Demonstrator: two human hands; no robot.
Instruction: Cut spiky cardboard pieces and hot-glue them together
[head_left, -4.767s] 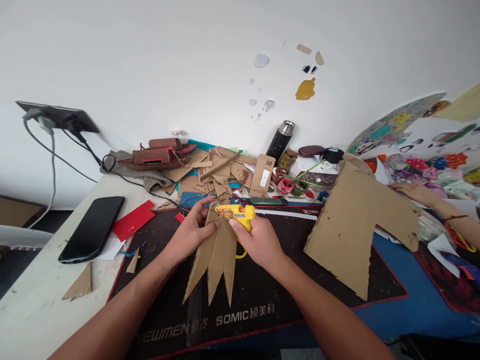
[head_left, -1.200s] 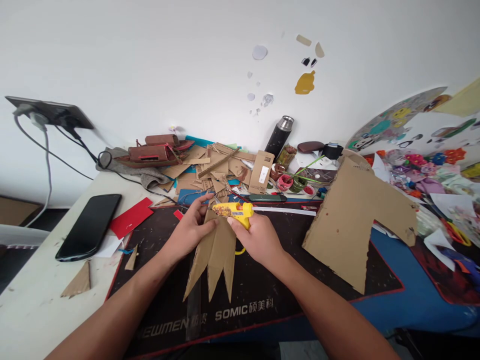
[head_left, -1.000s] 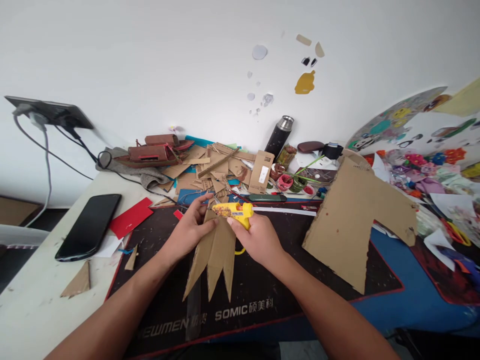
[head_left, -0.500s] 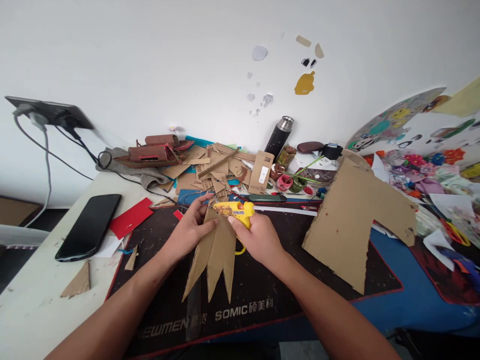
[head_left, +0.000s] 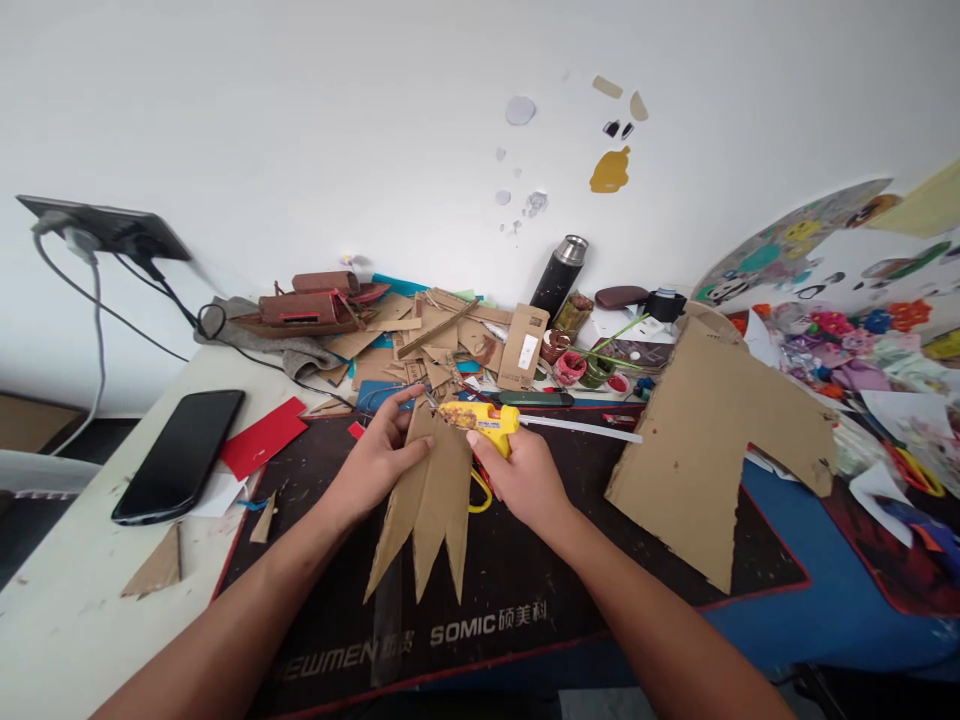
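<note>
My left hand [head_left: 388, 450] grips the upper left edge of a brown cardboard piece [head_left: 431, 520] whose lower end is cut into three points. Its thumb lies on the face of the cardboard. In my right hand [head_left: 525, 475] is a yellow hot glue gun [head_left: 480, 420], its nozzle at the top of the cardboard near my left fingertips. A long white glue stick [head_left: 581, 428] sticks out from the back of the gun. Partly hidden behind the cardboard and my right hand is a yellow loop handle [head_left: 481, 492].
A dark mat [head_left: 322, 590] lies under my hands. To the right rests a large cardboard sheet [head_left: 675, 460]; to the left, a black phone [head_left: 180, 455] and red paper [head_left: 262, 437]. Cardboard scraps [head_left: 442, 325], a black flask [head_left: 560, 275] and paint jars [head_left: 571, 366] crowd the back.
My right hand and the glue gun have shifted slightly to the right, along the top of the cardboard. My left hand still holds the cardboard in nearly the same spot.
</note>
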